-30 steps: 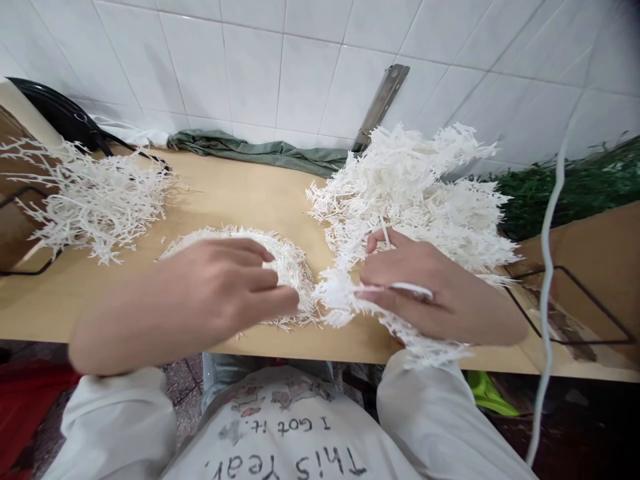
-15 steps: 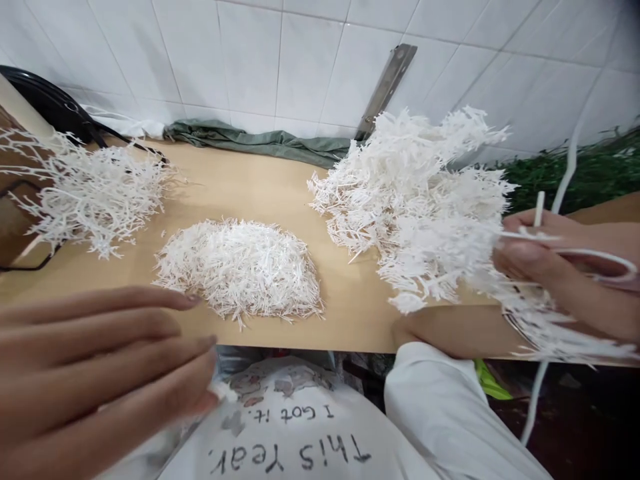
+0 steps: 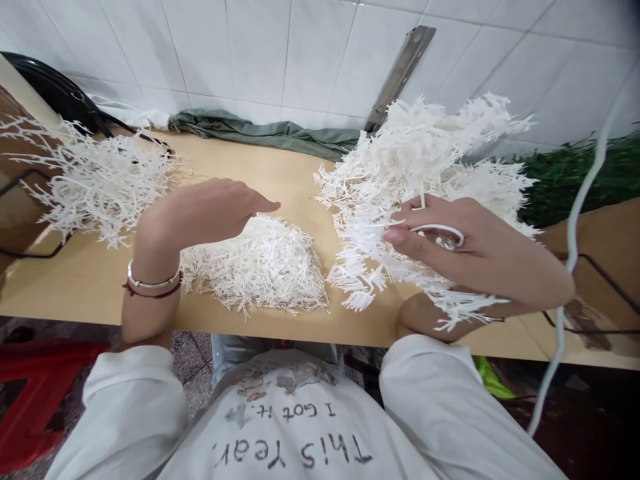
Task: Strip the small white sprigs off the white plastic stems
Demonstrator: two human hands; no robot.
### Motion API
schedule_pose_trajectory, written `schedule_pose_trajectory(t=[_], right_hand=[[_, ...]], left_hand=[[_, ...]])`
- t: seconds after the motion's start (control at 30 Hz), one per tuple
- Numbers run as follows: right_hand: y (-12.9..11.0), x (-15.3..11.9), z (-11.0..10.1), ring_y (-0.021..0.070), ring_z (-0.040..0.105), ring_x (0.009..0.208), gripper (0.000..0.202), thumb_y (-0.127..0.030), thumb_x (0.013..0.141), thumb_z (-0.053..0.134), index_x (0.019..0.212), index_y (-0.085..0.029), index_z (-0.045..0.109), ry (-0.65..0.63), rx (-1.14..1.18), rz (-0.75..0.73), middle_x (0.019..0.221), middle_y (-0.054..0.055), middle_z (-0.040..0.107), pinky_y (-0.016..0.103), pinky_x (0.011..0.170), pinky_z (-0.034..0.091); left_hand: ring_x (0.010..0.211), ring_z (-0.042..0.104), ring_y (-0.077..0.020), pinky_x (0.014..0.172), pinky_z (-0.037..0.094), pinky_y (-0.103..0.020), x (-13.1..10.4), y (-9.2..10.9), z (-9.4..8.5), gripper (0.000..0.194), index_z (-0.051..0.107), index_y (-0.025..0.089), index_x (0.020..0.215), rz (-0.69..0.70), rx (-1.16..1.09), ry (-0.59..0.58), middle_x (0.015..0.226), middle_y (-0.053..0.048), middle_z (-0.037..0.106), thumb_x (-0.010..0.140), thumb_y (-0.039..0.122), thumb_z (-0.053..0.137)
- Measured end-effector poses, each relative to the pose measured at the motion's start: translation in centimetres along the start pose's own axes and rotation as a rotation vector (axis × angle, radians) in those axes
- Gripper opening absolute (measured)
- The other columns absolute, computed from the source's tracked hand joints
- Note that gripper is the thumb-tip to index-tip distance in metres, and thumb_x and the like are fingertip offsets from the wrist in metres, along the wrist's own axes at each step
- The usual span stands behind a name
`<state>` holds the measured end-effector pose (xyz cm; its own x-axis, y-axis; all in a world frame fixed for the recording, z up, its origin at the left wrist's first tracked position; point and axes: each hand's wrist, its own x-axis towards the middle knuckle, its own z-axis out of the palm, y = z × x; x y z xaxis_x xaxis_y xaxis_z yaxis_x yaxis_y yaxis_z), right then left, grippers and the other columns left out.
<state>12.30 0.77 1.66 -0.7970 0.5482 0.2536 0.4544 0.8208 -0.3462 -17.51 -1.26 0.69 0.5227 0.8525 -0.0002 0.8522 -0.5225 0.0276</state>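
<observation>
My left hand (image 3: 215, 208) is over the back left of a low mound of short white sprigs (image 3: 270, 267); its fingers bend down and are partly hidden, so what they hold, if anything, does not show. My right hand (image 3: 430, 240) is closed on white branching strands (image 3: 450, 300), with one strand curving over the fingers. Behind it rises a large heap of white branched pieces (image 3: 415, 147). At the left lies a looser tangle of white branches (image 3: 100, 180).
The brown tabletop (image 3: 295, 187) meets a tiled wall. Along it are a green cloth (image 3: 260, 132) and a metal strip (image 3: 403, 73). Green foliage (image 3: 580, 170) and a white cable (image 3: 585, 193) are at the right, a red stool (image 3: 45, 393) at the lower left.
My left hand has moved from the lower left up to the low mound. My right hand has come left, in front of the large heap, still holding white strands.
</observation>
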Motion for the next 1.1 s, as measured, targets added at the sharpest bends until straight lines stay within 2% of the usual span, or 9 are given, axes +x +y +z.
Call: schedule_pose_trajectory(t=[0.1,0.2,0.3,0.4,0.57,0.7,0.83,0.97,1.1], right_hand=[[-0.1,0.8,0.6,0.0108,0.031,0.051,0.043,-0.042,0.096,0.041,0.060,-0.019,0.037,-0.014,0.036,0.033,0.052,-0.003,0.035,0.029,0.054,0.028],[-0.2,1.6,1.1,0.0106,0.031,0.050,0.044,-0.046,0.096,0.041,0.060,-0.019,0.040,0.013,0.069,0.037,0.051,-0.004,0.034,0.029,0.054,0.027],[-0.2,2.1,1.6,0.0099,0.031,0.049,0.045,-0.049,0.094,0.043,0.061,-0.019,0.043,0.044,0.101,0.040,0.051,-0.004,0.035,0.028,0.054,0.027],[-0.2,2.5,2.1,0.0094,0.031,0.049,0.045,-0.049,0.093,0.046,0.061,-0.019,0.043,0.064,0.118,0.030,0.052,-0.005,0.035,0.027,0.054,0.028],[-0.6,3.0,2.9,0.0087,0.035,0.051,0.043,-0.050,0.091,0.050,0.061,-0.018,0.046,0.101,0.152,0.006,0.053,-0.005,0.037,0.025,0.053,0.029],[-0.9,3.2,3.0,0.0080,0.038,0.052,0.037,-0.047,0.092,0.050,0.067,-0.018,0.051,0.075,0.216,-0.011,0.057,-0.005,0.045,0.024,0.054,0.032],[-0.9,3.0,2.7,0.0082,0.043,0.057,0.030,-0.044,0.091,0.053,0.075,-0.019,0.054,0.114,0.256,-0.050,0.064,-0.004,0.050,0.023,0.057,0.035],[-0.9,2.9,2.8,0.0083,0.042,0.057,0.029,-0.042,0.090,0.054,0.073,-0.019,0.054,0.170,0.262,-0.093,0.064,-0.004,0.050,0.023,0.058,0.035],[-1.2,2.9,3.0,0.0081,0.043,0.059,0.028,-0.038,0.091,0.054,0.072,-0.018,0.054,0.176,0.277,-0.075,0.065,-0.004,0.051,0.023,0.059,0.036]], left_hand=[[0.093,0.064,-0.0209,0.080,0.044,-0.032,1.0,0.1,0.1,0.045,0.050,0.024,0.135,-0.048,0.099,-0.095,0.115,-0.004,0.068,0.095,0.022,0.030],[0.104,0.063,-0.0233,0.085,0.045,-0.031,1.4,0.7,-0.4,0.051,0.046,0.022,0.138,0.034,-0.040,0.048,0.125,-0.006,0.063,0.094,0.047,0.043],[0.098,0.066,-0.0198,0.079,0.046,-0.027,1.2,1.8,-0.7,0.059,0.044,0.021,0.137,0.219,-0.201,0.196,0.128,-0.008,0.060,0.090,0.055,0.049],[0.084,0.068,-0.0177,0.068,0.045,-0.027,0.8,3.3,-0.6,0.051,0.050,0.022,0.129,0.301,-0.190,0.259,0.119,-0.006,0.065,0.091,0.055,0.047],[0.066,0.065,-0.0180,0.061,0.041,-0.028,0.8,5.0,0.1,0.042,0.053,0.022,0.120,0.166,-0.097,0.319,0.092,-0.005,0.071,0.093,0.052,0.043],[0.068,0.065,-0.0147,0.063,0.043,-0.026,0.8,5.0,0.0,0.027,0.062,0.023,0.099,0.155,-0.127,0.415,0.083,-0.002,0.070,0.097,0.040,0.041],[0.067,0.064,-0.0126,0.062,0.045,-0.024,0.4,4.5,-0.5,0.024,0.064,0.021,0.095,0.158,-0.264,0.508,0.077,0.000,0.069,0.095,0.039,0.047],[0.056,0.058,-0.0104,0.054,0.041,-0.023,0.1,4.4,-0.7,0.026,0.064,0.020,0.096,0.164,-0.428,0.391,0.066,0.000,0.065,0.095,0.040,0.046],[0.055,0.048,-0.0092,0.051,0.037,-0.023,0.3,4.6,-0.4,0.031,0.059,0.018,0.094,0.203,-0.519,0.353,0.065,0.001,0.057,0.085,0.047,0.061]])
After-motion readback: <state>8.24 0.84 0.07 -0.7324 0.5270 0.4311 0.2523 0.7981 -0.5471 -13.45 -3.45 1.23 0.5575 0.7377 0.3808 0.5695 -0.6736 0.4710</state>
